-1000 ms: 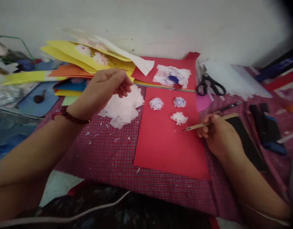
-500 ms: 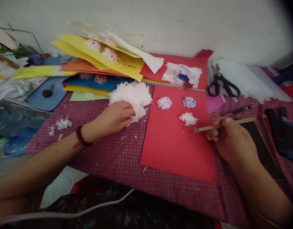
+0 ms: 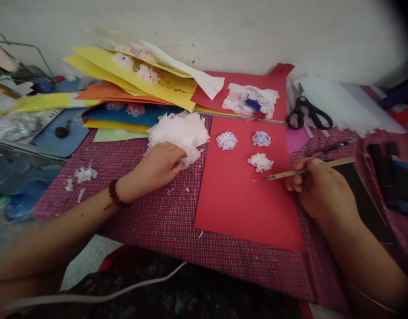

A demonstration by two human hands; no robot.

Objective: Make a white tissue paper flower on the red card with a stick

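My left hand (image 3: 162, 165) rests at the lower edge of a pile of white tissue paper (image 3: 177, 130), fingers curled and thumb pressed close on the paper's edge. My right hand (image 3: 323, 188) grips a thin wooden stick (image 3: 280, 174) with a darker pointed end, held low over a sheet of red paper (image 3: 240, 208). Three crumpled paper puffs sit on that sheet: a blue-speckled puff (image 3: 227, 140), a bluer puff (image 3: 261, 138) and a plain white puff (image 3: 260, 162). The stick's tip is just below the white one, apart from it.
Behind stand stacked coloured papers (image 3: 124, 75) and a blue-stained tissue (image 3: 252, 102) on red paper. Black-handled scissors (image 3: 308, 113), a pen (image 3: 335, 147) and a black stapler-like object (image 3: 390, 177) lie right. Paper scraps (image 3: 85, 173) lie left on the checked tablecloth (image 3: 151, 217). A white cable (image 3: 124, 294) crosses my lap.
The view has shifted slightly. My left hand stays at the tissue pile, and the stick in my right hand is nearly still above the red sheet.
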